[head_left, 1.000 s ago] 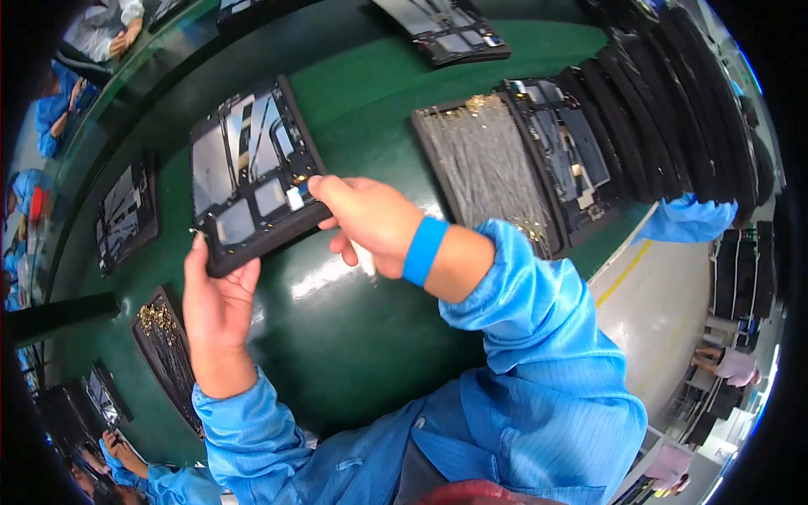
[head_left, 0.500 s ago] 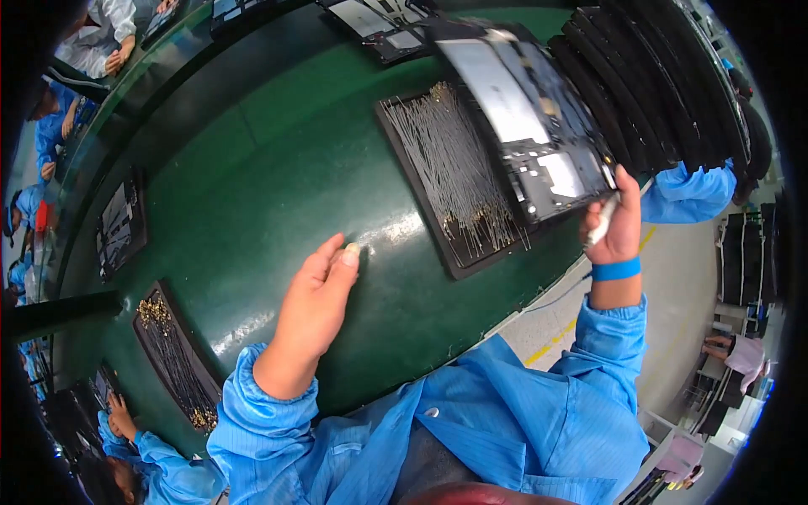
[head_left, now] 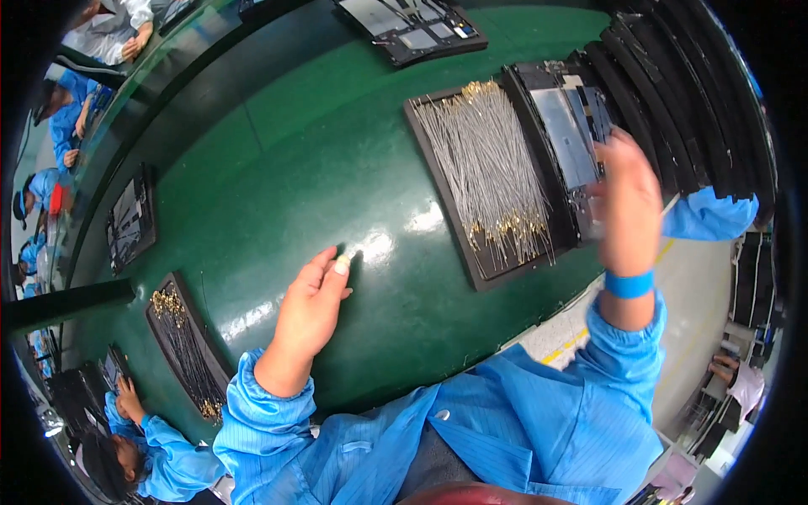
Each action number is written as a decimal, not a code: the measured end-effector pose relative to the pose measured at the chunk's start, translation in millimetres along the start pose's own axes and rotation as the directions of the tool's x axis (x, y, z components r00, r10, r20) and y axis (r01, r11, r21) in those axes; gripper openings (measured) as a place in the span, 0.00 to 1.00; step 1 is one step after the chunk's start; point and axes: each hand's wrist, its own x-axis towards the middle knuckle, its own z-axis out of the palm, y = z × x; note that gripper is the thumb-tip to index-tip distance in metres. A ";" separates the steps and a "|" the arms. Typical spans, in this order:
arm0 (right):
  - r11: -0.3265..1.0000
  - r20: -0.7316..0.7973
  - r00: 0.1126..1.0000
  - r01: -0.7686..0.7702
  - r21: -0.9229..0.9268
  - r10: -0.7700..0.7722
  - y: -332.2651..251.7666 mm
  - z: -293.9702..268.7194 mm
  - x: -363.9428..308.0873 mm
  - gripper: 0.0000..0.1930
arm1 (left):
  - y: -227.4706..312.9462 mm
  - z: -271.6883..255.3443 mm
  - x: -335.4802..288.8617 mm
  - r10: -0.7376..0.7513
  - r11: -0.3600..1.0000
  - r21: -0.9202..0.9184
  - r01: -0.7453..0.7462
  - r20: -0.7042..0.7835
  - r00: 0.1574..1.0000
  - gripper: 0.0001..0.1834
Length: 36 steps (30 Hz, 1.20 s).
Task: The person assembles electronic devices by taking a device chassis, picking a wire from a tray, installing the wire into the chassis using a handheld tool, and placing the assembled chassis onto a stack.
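My left hand [head_left: 307, 313] hovers over the green bench, fingers loosely curled, with a pale cover on the thumb tip; nothing shows in its grasp. My right hand [head_left: 633, 206], blurred by motion, reaches over an open tablet-like device [head_left: 562, 130] with a silver panel and dark parts. Its fingers are smeared, so whether they hold anything is hidden. Between the hands lies a black tray of thin grey cables [head_left: 484, 156] with gold-coloured ends, right beside the device.
Black trays [head_left: 673, 101] are stacked at the far right. Another open device [head_left: 412, 29] lies at the back, and one [head_left: 132, 220] at the left. A smaller tray of dark cables [head_left: 187, 353] sits left of me. A co-worker's hand [head_left: 129, 401] works at lower left.
The device that my right hand held raised and tilted now lies beside the cable tray. The right hand has moved up over it. My left hand has barely moved.
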 end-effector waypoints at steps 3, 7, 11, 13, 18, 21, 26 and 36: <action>0.826 0.670 0.732 -0.450 0.340 0.123 -70.0 93.6 -16.4 0.22 | -6.8 -12.3 -2.0 0.081 0.997 0.016 -0.080 -0.140 0.987 0.24; 0.584 0.637 0.704 -0.672 0.455 0.314 -70.0 179.1 35.9 0.19 | -11.3 -20.7 8.5 0.546 0.744 0.615 -0.261 -0.335 0.768 0.17; 0.140 0.578 0.622 -0.735 0.663 0.527 -29.1 206.6 98.8 0.15 | -26.1 -30.7 19.5 0.589 0.682 0.715 -0.153 -0.413 0.695 0.14; 0.126 0.494 0.610 -0.698 0.705 0.619 -15.9 219.2 114.2 0.17 | -29.8 -33.2 25.2 0.632 0.637 0.755 -0.158 -0.394 0.667 0.12; 0.215 0.462 0.660 -0.682 0.699 0.592 -19.9 240.9 128.6 0.23 | -27.8 -37.0 27.0 0.666 0.600 0.784 -0.162 -0.376 0.644 0.11; 0.221 0.510 0.601 -0.752 0.621 0.616 -16.0 252.6 133.5 0.22 | -25.8 -33.6 27.7 0.669 0.617 0.761 -0.200 -0.373 0.643 0.11; 0.232 0.517 0.609 -0.753 0.616 0.602 -16.1 254.0 134.8 0.23 | -21.7 -30.8 33.7 0.670 0.649 0.732 -0.208 -0.420 0.612 0.09; 0.335 0.632 0.603 -0.797 0.502 0.488 -6.8 254.9 127.4 0.23 | -18.6 -25.3 35.5 0.687 0.666 0.691 -0.281 -0.421 0.593 0.07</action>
